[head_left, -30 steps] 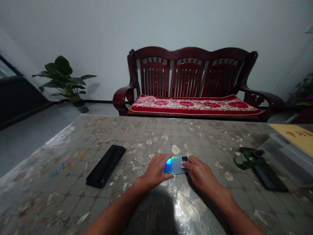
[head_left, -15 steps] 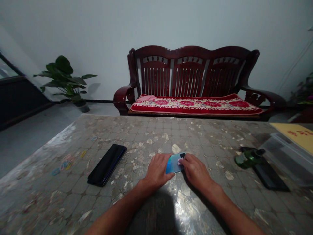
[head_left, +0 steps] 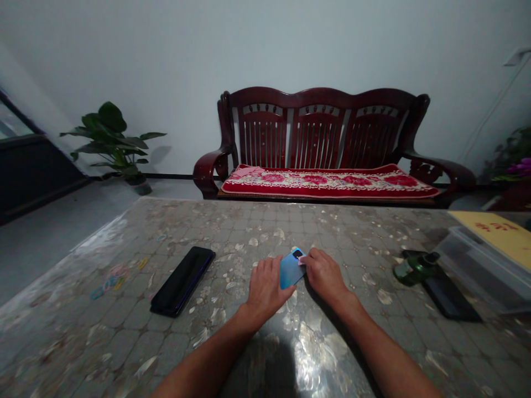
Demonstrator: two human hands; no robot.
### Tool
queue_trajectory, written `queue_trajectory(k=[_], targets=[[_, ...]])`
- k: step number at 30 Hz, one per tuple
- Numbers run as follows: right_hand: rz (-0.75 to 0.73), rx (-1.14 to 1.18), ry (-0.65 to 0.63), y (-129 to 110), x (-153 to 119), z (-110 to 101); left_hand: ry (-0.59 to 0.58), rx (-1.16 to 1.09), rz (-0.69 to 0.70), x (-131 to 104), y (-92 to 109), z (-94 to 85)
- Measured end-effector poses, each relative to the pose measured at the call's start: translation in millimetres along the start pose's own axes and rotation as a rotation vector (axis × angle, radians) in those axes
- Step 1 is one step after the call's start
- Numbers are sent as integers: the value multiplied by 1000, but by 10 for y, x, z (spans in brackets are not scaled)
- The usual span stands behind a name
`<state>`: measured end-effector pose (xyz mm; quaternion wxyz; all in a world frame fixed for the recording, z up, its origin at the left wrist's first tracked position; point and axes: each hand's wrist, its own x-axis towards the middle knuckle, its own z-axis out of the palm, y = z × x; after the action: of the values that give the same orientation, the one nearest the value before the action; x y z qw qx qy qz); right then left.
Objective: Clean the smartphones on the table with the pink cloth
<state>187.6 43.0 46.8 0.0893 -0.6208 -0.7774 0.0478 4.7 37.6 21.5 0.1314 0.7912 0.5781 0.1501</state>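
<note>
A light blue phone (head_left: pixel 290 271) lies back side up on the patterned table, its dark camera block at the top. My left hand (head_left: pixel 266 284) grips it by the left side, thumb along the lower edge. My right hand (head_left: pixel 324 275) is closed at the phone's upper right, pinching a small pale pink piece (head_left: pixel 302 260) against the back beside the camera block. What the pink piece is made of is too small to tell. The phone's right edge is partly hidden by the right fingers.
A black phone (head_left: pixel 183 281) lies to the left, past it several coloured bands (head_left: pixel 113 281). On the right are a green bottle (head_left: pixel 415 269), a dark flat device (head_left: pixel 450 293), and a clear plastic box (head_left: pixel 481 273) under yellow paper (head_left: pixel 495 229). A wooden bench (head_left: pixel 319 99) stands behind the table (head_left: pixel 232 221).
The blue phone is turned a little and its camera block shows more. The right hand has shifted slightly left and up along with the pink piece. The camera view has moved slightly.
</note>
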Motion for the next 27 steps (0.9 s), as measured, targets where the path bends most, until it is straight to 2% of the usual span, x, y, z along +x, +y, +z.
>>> queue_trajectory(k=[2, 6, 9, 12, 16, 19, 22, 27], targets=[[3, 1, 17, -21, 24, 13, 16, 13, -18, 14, 12, 17], [-116, 41, 6, -65, 23, 57, 37, 22, -35, 20, 31, 35], [-107, 62, 3, -53, 16, 66, 23, 22, -42, 18, 19, 11], [-70, 74, -1, -35, 18, 51, -50, -7, 0, 35, -49, -67], [-56, 75, -19, -7, 51, 27, -218, -95, 146, 79, -189, -240], [22, 41, 16, 33, 93, 27, -298, -137, 206, 104, -271, -351], [57, 18, 26, 43, 101, 41, -346, -174, 253, 117, -341, -391], [-62, 42, -22, 15, 58, 35, -349, -194, 273, 139, -431, -366]])
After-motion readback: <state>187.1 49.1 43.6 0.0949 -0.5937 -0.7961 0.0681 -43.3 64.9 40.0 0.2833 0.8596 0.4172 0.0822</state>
